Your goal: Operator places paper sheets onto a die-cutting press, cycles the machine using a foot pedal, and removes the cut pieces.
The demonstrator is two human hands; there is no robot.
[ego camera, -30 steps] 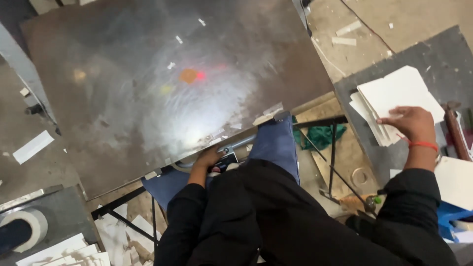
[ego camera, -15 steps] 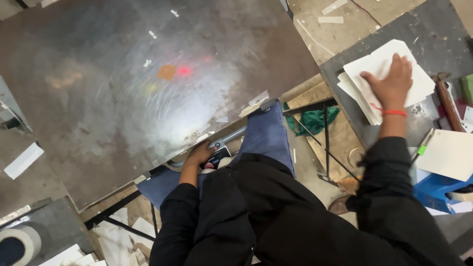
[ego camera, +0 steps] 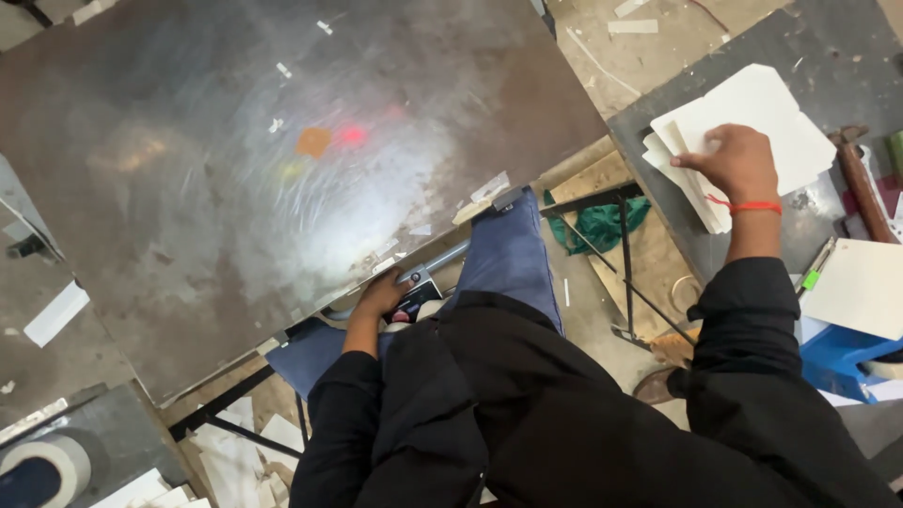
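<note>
My right hand (ego camera: 736, 162) rests on a stack of white paper sheets (ego camera: 752, 118) lying on a dark side table (ego camera: 752, 47) at the right; its fingers pinch the top sheets near the stack's left edge. A red thread circles that wrist. My left hand (ego camera: 381, 293) sits at the near edge of a large scuffed metal worktable (ego camera: 235, 160), touching a small dark device (ego camera: 414, 299) under the edge. I cannot tell whether those fingers are closed around it. My black sleeves and blue trouser legs fill the lower middle.
A red-handled tool (ego camera: 861, 183) and more white sheets (ego camera: 861, 287) lie right of the stack, above a blue box (ego camera: 837, 362). A green rag (ego camera: 602, 224) and a black metal frame (ego camera: 621, 254) sit on the floor between the tables. A tape roll (ego camera: 42, 466) lies at lower left.
My right hand slid back from the middle of the paper stack to its left edge and now pinches the sheets. The left hand stayed at the table edge.
</note>
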